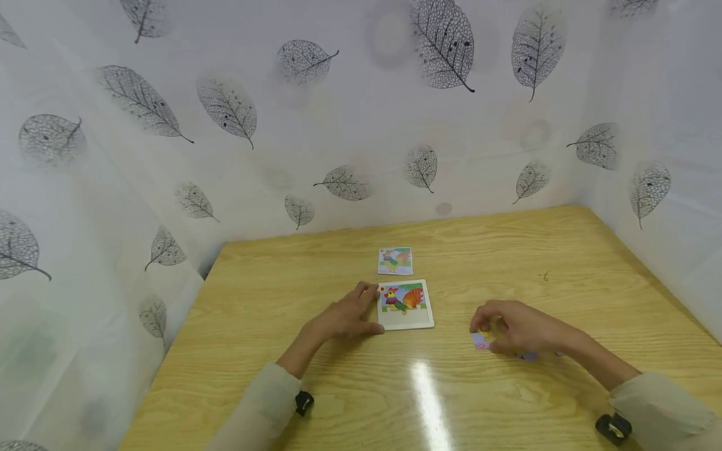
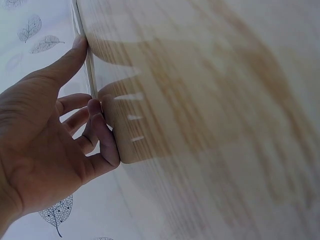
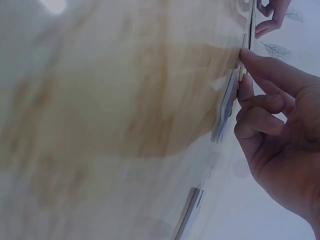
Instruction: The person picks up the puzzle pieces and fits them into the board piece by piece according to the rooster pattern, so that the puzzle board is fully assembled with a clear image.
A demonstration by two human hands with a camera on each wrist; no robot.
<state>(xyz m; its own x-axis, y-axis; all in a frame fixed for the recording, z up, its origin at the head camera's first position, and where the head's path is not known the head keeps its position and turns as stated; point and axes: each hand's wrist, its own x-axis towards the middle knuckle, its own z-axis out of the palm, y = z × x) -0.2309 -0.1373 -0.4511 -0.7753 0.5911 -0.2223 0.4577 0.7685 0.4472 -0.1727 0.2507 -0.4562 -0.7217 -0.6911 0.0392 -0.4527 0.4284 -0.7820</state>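
Note:
A white-framed jigsaw puzzle tray with a colourful rooster picture lies on the table; the lower strip of its picture area is pale and bare. My left hand holds the tray by its left side, thumb at the near corner and fingers by the far one. Further right, my right hand pinches a purple puzzle piece with pink and yellow marks between thumb and forefinger, close over the tabletop. More purple puzzle pieces show partly from under that hand. In the right wrist view, a flat piece lies nearer the wrist.
A square picture card with a paler rooster lies just behind the tray. The wooden table meets a leaf-printed white curtain at the back and sides. Dark wrist straps sit at both sleeves.

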